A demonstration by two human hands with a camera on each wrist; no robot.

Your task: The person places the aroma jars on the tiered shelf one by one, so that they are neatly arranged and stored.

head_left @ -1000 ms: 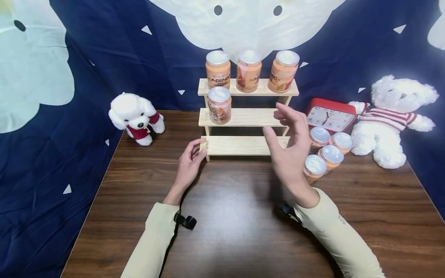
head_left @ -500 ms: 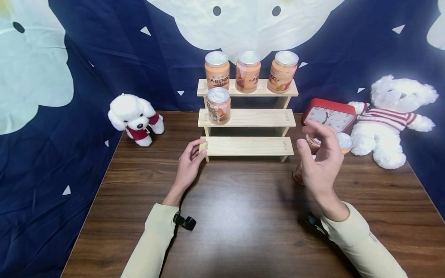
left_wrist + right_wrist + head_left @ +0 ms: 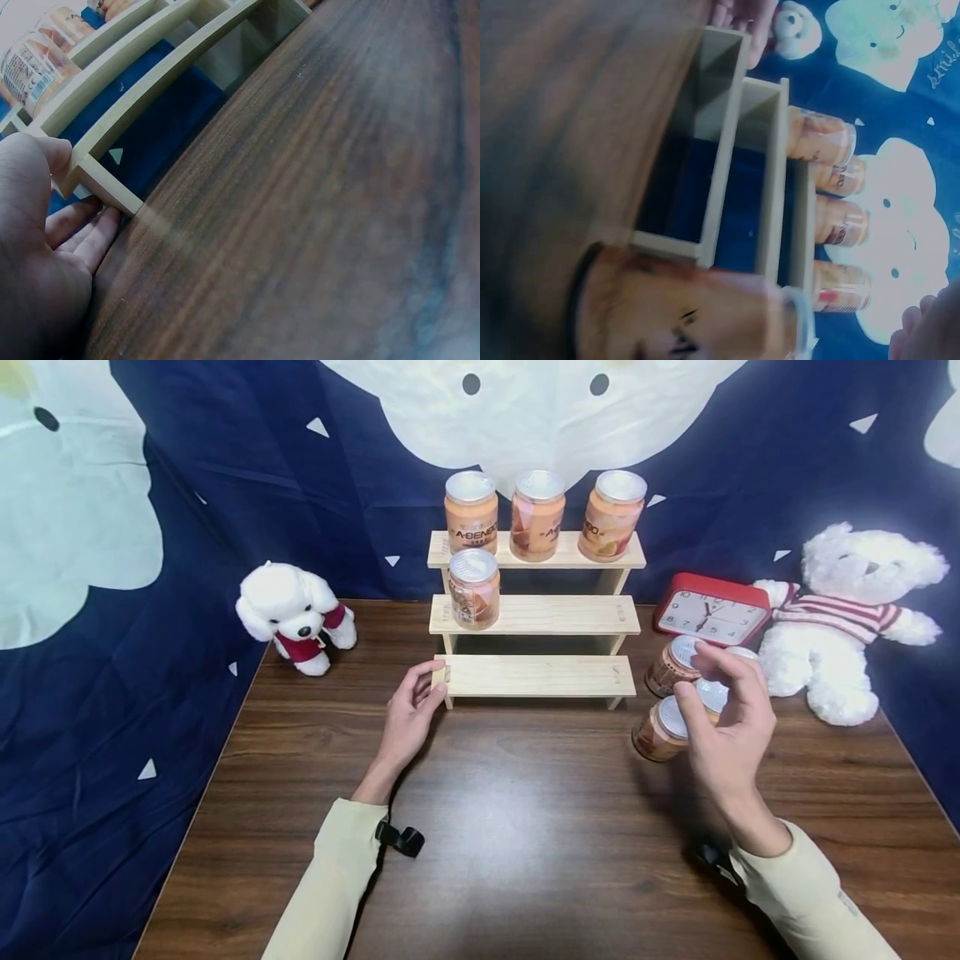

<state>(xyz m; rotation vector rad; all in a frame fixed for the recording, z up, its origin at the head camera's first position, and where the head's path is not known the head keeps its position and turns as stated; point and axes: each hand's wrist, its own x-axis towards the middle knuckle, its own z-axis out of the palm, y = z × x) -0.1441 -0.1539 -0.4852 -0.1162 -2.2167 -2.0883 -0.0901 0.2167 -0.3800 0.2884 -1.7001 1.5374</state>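
Observation:
A three-tier wooden display rack (image 3: 536,675) stands on the table. My left hand (image 3: 408,710) holds the left end of its lowest tier; in the left wrist view the thumb lies at the top corner and the fingers beside the leg. Three orange jars with silver lids stand on the top tier, among them a middle jar (image 3: 537,518). One more jar (image 3: 475,593) sits at the left of the middle tier. Over a group of several similar jars, among them a front jar (image 3: 658,735), hovers my right hand (image 3: 727,718), fingers curved and apart, holding nothing. It partly hides that group.
A red clock (image 3: 712,610) stands behind the jar group, with a white teddy bear (image 3: 843,618) to its right. On the left sits a white plush dog (image 3: 296,614). A dark blue cloth (image 3: 360,510) hangs behind the wooden table (image 3: 495,860).
My right hand has moved right and slightly down, from in front of the rack's right end to over the jar group. The left hand stays at the rack.

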